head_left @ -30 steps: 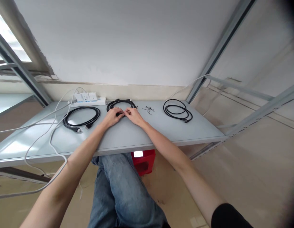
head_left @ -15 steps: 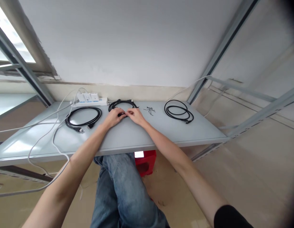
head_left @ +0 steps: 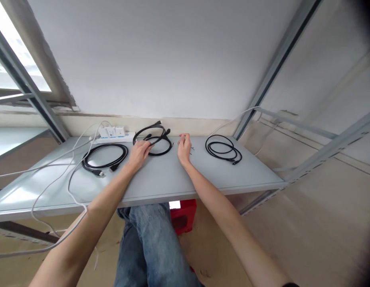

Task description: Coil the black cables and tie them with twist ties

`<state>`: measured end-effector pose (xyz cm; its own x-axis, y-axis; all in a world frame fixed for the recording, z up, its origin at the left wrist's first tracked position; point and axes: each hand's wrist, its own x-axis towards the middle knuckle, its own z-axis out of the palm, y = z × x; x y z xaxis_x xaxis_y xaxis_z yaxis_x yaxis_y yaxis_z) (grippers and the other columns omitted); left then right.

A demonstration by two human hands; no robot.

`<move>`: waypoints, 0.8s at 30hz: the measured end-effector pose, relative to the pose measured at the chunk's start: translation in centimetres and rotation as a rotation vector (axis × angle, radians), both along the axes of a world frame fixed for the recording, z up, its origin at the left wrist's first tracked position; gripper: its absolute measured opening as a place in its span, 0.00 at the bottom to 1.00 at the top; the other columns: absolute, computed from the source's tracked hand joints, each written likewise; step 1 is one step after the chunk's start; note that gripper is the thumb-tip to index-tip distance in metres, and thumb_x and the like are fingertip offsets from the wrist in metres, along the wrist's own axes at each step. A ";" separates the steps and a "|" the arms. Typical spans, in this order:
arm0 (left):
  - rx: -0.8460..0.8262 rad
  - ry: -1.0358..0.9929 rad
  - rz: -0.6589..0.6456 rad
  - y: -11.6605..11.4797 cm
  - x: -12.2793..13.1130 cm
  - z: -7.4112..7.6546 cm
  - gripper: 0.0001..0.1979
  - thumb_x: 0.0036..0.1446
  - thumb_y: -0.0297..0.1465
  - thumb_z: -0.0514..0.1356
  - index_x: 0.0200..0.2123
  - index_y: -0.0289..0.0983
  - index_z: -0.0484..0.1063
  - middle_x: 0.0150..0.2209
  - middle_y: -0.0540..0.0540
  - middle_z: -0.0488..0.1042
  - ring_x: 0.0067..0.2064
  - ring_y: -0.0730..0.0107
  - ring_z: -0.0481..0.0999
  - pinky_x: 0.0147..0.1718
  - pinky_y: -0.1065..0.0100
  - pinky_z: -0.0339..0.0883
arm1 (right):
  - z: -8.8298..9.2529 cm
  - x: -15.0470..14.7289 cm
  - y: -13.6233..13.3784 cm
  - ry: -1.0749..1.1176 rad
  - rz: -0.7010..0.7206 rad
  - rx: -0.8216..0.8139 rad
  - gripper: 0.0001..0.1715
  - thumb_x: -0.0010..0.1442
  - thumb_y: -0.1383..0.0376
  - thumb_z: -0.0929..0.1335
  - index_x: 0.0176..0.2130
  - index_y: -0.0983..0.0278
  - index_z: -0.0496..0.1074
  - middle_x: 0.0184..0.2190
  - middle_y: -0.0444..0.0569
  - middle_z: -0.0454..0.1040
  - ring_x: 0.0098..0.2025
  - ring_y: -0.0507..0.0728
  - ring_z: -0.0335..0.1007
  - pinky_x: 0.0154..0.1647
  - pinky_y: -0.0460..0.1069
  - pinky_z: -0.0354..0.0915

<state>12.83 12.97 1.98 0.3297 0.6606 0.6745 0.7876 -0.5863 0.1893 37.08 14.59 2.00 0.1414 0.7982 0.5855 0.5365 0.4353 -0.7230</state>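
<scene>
My left hand (head_left: 139, 154) is closed on the near side of a coiled black cable (head_left: 155, 126), which tilts up off the shelf with its plug ends at the far side. Part of the coil (head_left: 161, 153) rests on the shelf, and whether it is the same cable I cannot tell. A short thin strand sticks out at its right edge. To the right, my right hand (head_left: 184, 149) is raised a little with its fingers curled together; what they hold, if anything, is hidden. Beside it lie thin black ties (head_left: 192, 149), mostly covered by this hand.
Another coiled black cable (head_left: 90, 155) with plugs lies at the left, and a third coil (head_left: 223, 148) at the right. A white power strip (head_left: 115, 138) with adapters stands at the back. White cords (head_left: 70, 175) hang over the left front edge. A red stool (head_left: 185, 217) is below.
My hands were together at the middle coil and have parted. The right moved right, over the thin ties. The left kept hold of the cable, which has been lifted and tilted.
</scene>
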 end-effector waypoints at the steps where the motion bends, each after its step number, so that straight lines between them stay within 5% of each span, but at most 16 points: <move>1: -0.015 0.035 -0.029 0.1 0.2 0.1 0.20 0.74 0.43 0.46 0.34 0.42 0.69 0.34 0.42 0.73 0.42 0.55 0.73 0.46 0.58 0.63 | -0.1 0.1 0.1 0.037 -0.052 0.005 0.28 0.76 0.53 0.47 0.54 0.62 0.66 0.33 0.51 0.73 0.34 0.60 0.70 0.40 0.52 0.63; 11: -0.023 0.139 -0.118 0.2 0.8 0.2 0.18 0.73 0.38 0.47 0.35 0.41 0.72 0.35 0.40 0.75 0.40 0.54 0.72 0.45 0.55 0.64 | -0.3 0.3 -0.2 0.124 -0.276 -0.014 0.15 0.71 0.62 0.56 0.48 0.60 0.67 0.27 0.47 0.72 0.31 0.62 0.69 0.36 0.51 0.59; 19: 0.134 -0.379 0.209 -0.3 -1.3 0.9 0.19 0.75 0.43 0.46 0.35 0.42 0.68 0.33 0.44 0.71 0.39 0.60 0.70 0.42 0.60 0.64 | 0.0 -0.4 -0.4 0.119 -0.237 -0.051 0.16 0.71 0.62 0.54 0.51 0.61 0.64 0.29 0.47 0.72 0.32 0.61 0.69 0.38 0.51 0.59; 24: 0.076 -0.177 0.107 1.0 -0.7 0.6 0.19 0.75 0.41 0.47 0.34 0.41 0.68 0.36 0.43 0.72 0.42 0.58 0.71 0.47 0.59 0.63 | 0.1 -1.2 -0.7 0.089 -0.215 -0.047 0.16 0.71 0.62 0.55 0.52 0.61 0.65 0.26 0.45 0.69 0.30 0.62 0.67 0.38 0.51 0.59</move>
<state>12.14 13.98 2.58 0.1327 0.6303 0.7649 0.8046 -0.5191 0.2882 35.86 13.91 2.06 0.3609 0.7700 0.5262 0.5464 0.2827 -0.7884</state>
